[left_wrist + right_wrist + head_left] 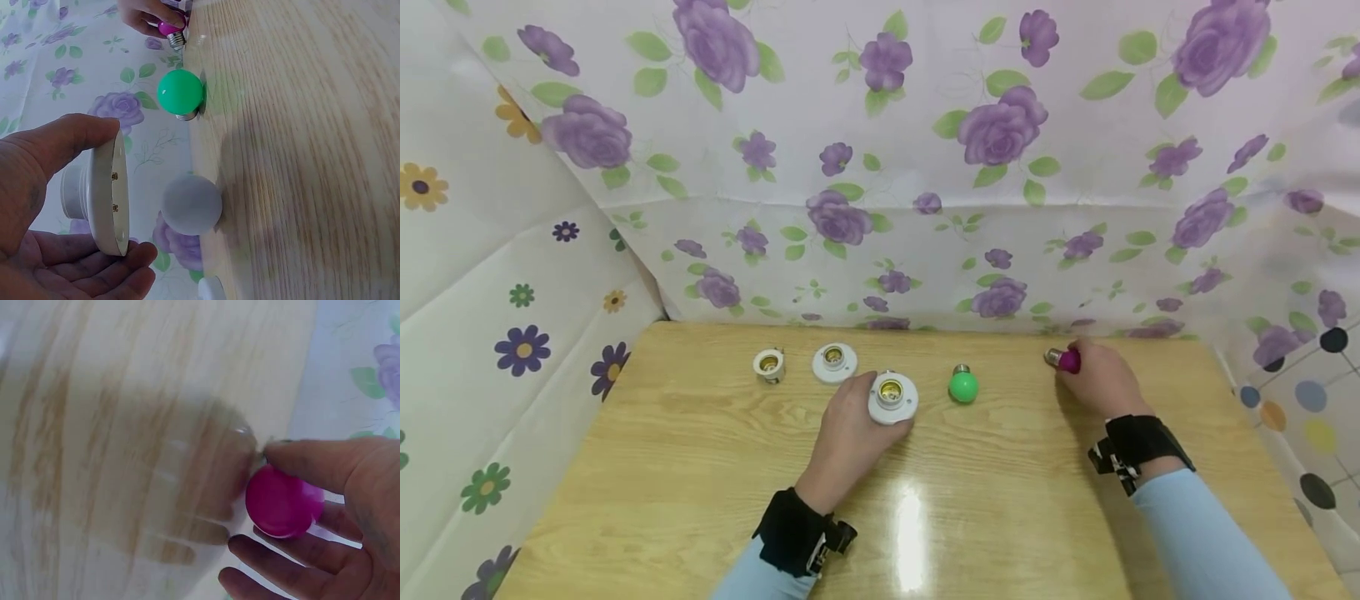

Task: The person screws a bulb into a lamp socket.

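My left hand (850, 437) grips a white round lamp holder (904, 410) by its rim, thumb on one edge and fingers on the other. Its brass-lined socket faces up toward the head camera. In the left wrist view the holder's underside shows two brass screws. At the far right, my right hand (1103, 382) pinches a magenta light bulb (1070, 361) between thumb and fingers, its metal screw base pointing left. A green bulb (963, 387) lies on the table between the hands. Just beyond the held lamp holder is a white bulb (192, 205), mostly hidden in the head view.
Left of my left hand, a second white round lamp holder (822, 372) and a smaller white socket (769, 365) stand on the wooden table (700, 483). A flowered cloth (925, 275) hangs along the table's back edge, and more patterned cloth borders both sides.
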The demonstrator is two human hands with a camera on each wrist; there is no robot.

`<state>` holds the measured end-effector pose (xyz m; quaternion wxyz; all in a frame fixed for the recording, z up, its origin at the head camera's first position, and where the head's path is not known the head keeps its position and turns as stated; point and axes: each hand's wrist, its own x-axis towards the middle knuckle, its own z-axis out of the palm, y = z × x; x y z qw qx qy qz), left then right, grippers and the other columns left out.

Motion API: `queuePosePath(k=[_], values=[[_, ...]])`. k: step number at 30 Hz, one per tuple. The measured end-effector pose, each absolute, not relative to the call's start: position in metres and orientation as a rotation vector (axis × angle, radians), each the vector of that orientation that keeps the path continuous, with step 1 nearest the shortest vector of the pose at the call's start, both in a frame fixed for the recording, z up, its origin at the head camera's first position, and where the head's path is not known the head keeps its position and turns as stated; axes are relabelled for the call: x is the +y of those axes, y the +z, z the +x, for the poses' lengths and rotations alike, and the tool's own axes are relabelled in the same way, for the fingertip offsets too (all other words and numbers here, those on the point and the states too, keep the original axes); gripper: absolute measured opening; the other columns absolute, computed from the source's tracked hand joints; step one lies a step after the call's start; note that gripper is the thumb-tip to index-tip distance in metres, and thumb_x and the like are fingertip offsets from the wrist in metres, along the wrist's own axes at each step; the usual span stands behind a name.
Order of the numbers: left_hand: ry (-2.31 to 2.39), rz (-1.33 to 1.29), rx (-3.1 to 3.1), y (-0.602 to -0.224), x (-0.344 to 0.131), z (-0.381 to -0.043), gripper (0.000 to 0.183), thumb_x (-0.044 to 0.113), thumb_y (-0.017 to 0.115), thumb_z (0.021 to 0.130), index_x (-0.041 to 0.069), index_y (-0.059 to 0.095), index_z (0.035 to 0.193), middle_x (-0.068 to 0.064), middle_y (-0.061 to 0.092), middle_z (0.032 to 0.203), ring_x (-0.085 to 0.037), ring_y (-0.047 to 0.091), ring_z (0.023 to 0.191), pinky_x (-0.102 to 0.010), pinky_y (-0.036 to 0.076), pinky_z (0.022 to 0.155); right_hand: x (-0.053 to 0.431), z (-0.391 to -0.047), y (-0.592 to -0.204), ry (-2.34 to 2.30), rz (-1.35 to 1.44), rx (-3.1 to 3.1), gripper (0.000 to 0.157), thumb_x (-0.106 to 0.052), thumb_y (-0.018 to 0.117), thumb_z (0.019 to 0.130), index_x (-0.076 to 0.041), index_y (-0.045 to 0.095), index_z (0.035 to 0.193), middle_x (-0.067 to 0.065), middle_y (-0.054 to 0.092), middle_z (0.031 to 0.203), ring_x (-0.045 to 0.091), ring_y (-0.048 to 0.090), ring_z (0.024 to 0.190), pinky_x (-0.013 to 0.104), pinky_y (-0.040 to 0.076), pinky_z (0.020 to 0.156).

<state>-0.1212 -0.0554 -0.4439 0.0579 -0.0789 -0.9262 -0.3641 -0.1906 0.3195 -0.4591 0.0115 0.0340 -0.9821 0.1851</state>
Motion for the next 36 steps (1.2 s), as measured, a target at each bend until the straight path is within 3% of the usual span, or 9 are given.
queuePosePath(k=[13,20,30,36], values=[[-1.134,-0.265,-2.817,-0.441,-0.052,-0.124,0.073,0.041,0.079,0.066,0.007,0.051,0.124,0.0,0.054,0.11,-0.013,0.052,0.097,-0.029,0.045,0.082,0.298,-0.17,-0.441,0.763,0.173,-3.056,0.047,-0.026,0.067,0.085,0.002,0.054,0.121,0.022,0.058,0.107,0.032,0.059,0.092,0.038,0.052,0.071],[-1.163,-0.272,-2.809,-0.44,-0.048,-0.122,0.074,0.041,0.08,0.066,0.007,0.051,0.125,-0.001,0.053,0.112,-0.013,0.052,0.1,-0.029,0.044,0.085,0.271,-0.16,-0.417,0.839,0.253,-2.991,0.055,-0.032,0.069,0.084,-0.002,0.052,0.126,0.015,0.058,0.108,0.021,0.058,0.087,0.029,0.051,0.065],[-1.194,-0.281,-2.776,-0.447,-0.045,-0.123,0.074,0.039,0.081,0.064,0.007,0.052,0.124,0.0,0.054,0.11,-0.013,0.052,0.098,-0.029,0.044,0.084,0.241,-0.149,-0.394,1.021,0.259,-2.922,0.056,-0.03,0.076,0.077,-0.008,0.047,0.12,0.008,0.057,0.107,0.02,0.058,0.091,0.026,0.051,0.067],[-1.235,-0.313,-2.759,-0.448,-0.04,-0.127,0.073,0.035,0.083,0.063,0.007,0.053,0.122,0.0,0.054,0.108,-0.013,0.052,0.096,-0.029,0.045,0.083,0.232,-0.145,-0.387,1.138,0.336,-2.809,0.047,-0.029,0.077,0.076,-0.015,0.052,0.114,0.0,0.057,0.104,0.014,0.057,0.094,0.022,0.05,0.068]])
